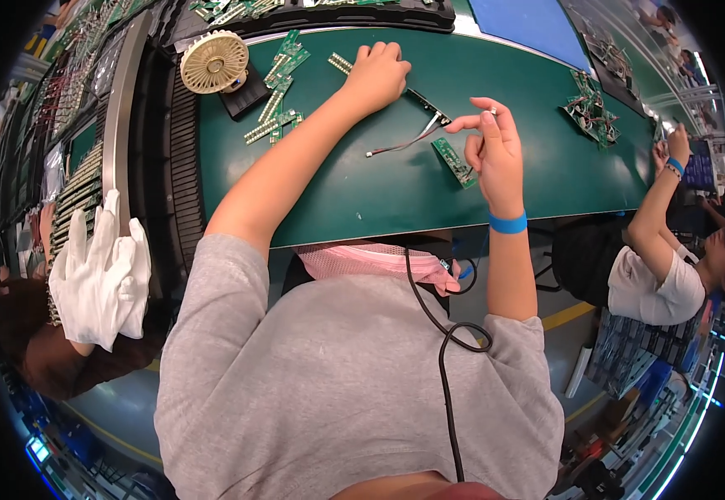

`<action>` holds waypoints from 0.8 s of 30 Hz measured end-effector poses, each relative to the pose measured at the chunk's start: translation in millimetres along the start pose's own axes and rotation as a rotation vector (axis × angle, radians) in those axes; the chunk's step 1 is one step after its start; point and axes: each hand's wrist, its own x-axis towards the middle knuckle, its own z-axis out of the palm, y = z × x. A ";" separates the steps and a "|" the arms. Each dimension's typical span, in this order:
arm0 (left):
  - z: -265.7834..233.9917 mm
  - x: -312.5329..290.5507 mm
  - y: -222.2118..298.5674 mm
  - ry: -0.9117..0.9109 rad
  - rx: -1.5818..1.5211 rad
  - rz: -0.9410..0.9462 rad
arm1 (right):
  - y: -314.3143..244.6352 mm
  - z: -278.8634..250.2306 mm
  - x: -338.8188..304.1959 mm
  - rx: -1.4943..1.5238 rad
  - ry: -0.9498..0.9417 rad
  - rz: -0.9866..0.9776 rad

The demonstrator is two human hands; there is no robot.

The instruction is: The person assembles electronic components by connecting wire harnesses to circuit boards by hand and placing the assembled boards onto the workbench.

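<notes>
My left hand [379, 77] reaches to the far side of the green work mat, its fingers curled down and their tips hidden. A narrow circuit board strip [340, 62] shows beside its wrist. Above the mat, my right hand [496, 154] pinches a small whitish piece, seemingly a connector [493, 110], between thumb and a finger. Between the hands lies a narrow black module [426, 106] with thin wires [404, 146] ending in a small white plug. A green circuit board [454, 162] lies just left of my right wrist, which wears a blue band [508, 223].
A cream fan [214, 62] stands at the far left beside several circuit boards [275, 100]. Wired boards [589, 112] lie at the right. A black tray [362, 15] borders the back. A white-gloved hand [104, 279] is at the left; a co-worker [658, 275] sits at the right.
</notes>
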 end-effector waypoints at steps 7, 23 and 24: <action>-27.0 -39.0 -5.5 -0.070 0.010 0.035 | 19.4 0.4 -2.4 0.259 0.037 -0.065; -77.6 -68.6 63.1 -0.024 -0.893 -0.182 | 11.1 26.7 -9.5 -0.386 -0.029 0.041; -75.6 -69.8 64.6 -0.001 -0.935 -0.174 | 6.5 29.0 -10.9 -0.440 -0.022 0.094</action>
